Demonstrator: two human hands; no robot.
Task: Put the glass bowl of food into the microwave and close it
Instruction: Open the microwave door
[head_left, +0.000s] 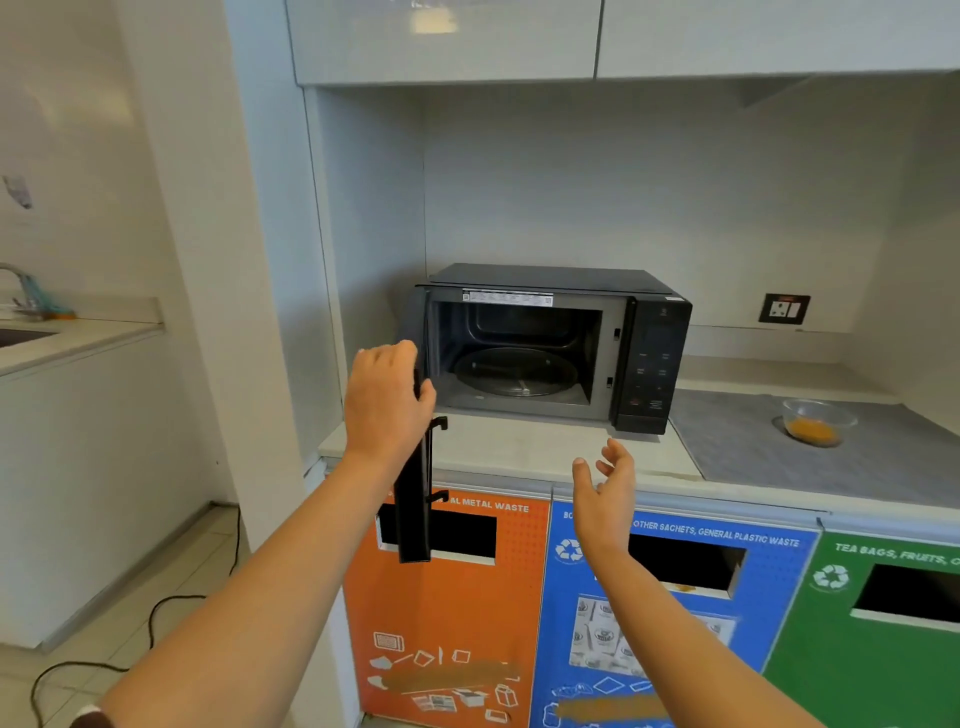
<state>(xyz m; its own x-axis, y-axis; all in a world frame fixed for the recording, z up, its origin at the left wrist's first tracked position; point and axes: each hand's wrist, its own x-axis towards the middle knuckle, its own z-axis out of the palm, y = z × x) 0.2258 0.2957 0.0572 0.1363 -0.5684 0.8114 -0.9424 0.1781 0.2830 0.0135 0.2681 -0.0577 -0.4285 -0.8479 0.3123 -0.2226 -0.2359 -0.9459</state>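
We find the glass bowl of food (816, 422) on the counter (524, 457), well right of our loose, empty right-hand fingers (613, 457); left fingers (410, 358) clasp the microwave door (414, 499); rigid, fragile, probably slippery, best cupped under its sides.

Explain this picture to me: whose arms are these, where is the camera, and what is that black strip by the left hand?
No machine is at work here: these are a person's two bare arms, filmed by one wide-angle camera worn on the head, looking forward and down. The left hand grips the edge of the microwave door, swung wide open toward the camera, so you see it edge-on as a black strip. The right hand is open and holds nothing. The microwave sits on a counter, its inside bare but for the glass turntable. To the right, on a grey mat, stands a glass bowl with orange food. Below are coloured recycling bins.
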